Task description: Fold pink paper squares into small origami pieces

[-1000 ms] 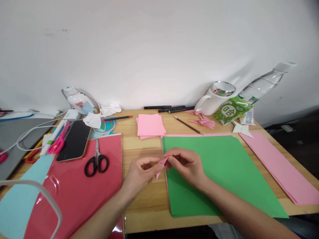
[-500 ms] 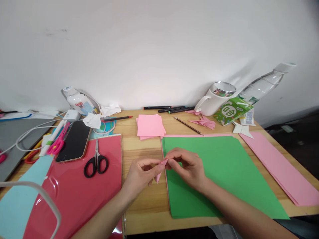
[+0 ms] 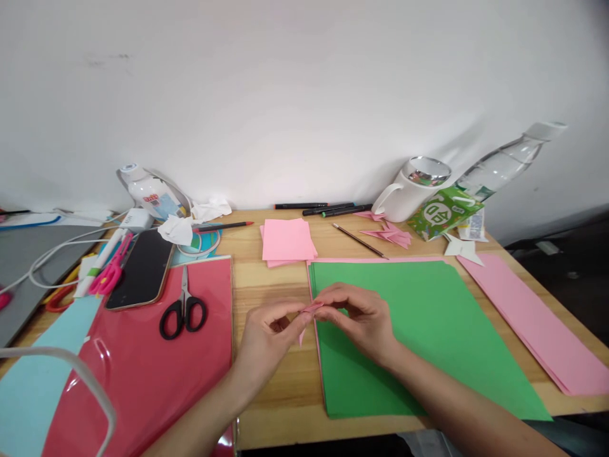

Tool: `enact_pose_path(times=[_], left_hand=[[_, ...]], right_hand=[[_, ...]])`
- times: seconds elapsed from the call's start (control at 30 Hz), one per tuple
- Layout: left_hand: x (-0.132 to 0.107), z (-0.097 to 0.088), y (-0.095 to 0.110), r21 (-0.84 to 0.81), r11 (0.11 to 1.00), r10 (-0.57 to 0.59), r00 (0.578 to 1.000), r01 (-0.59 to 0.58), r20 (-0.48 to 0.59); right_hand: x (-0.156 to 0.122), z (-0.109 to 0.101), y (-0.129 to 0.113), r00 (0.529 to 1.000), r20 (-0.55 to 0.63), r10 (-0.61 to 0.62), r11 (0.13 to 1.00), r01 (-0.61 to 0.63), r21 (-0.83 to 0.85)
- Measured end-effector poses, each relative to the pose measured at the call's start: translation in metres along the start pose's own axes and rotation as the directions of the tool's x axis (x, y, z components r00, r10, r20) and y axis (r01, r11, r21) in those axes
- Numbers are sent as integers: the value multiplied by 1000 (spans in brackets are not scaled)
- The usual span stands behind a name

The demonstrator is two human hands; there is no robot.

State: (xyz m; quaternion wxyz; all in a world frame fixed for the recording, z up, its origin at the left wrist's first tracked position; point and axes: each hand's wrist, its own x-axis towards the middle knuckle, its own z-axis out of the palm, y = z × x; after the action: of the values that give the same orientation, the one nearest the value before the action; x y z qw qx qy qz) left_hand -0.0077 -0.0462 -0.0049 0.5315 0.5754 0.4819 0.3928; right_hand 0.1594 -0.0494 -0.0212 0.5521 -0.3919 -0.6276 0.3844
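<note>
A small folded piece of pink paper is pinched between both my hands, above the left edge of the green paper sheets. My left hand closes thumb and fingers on its left part, and a narrow pink point hangs below those fingers. At its right end, my right hand grips it between thumb and forefinger. The fingers cover much of the folds. Behind the hands lies a stack of square pink paper. Several folded pink paper pieces rest near the mug.
Black-handled scissors and a phone lie on a red sheet pack at left. A pencil, markers, white mug, green packet and leaning bottle stand behind. Pink strips lie right.
The pink paper has tilted flatter between my fingers, and less of its hanging point shows. My left fingertips have shifted slightly; both hands keep their pinch.
</note>
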Motion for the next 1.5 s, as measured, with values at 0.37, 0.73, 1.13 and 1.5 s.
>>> enact_pose_path(times=[0.37,0.73,1.13,1.5], left_hand=[[-5,-2,-4,254,934,261,965,-253,0],[-5,-4,-1,280,921,280,960,-272,12],[-1,-3,0,286,882,385,923,-374,21],[0,-1,6,209,931,286,954,-298,88]], right_hand=[[0,1,-1,983,2,186,961,-182,209],[-2,1,0,968,58,244,944,-251,216],[-2,2,5,930,134,341,867,-366,337],[0,0,5,910,200,363,833,-413,367]])
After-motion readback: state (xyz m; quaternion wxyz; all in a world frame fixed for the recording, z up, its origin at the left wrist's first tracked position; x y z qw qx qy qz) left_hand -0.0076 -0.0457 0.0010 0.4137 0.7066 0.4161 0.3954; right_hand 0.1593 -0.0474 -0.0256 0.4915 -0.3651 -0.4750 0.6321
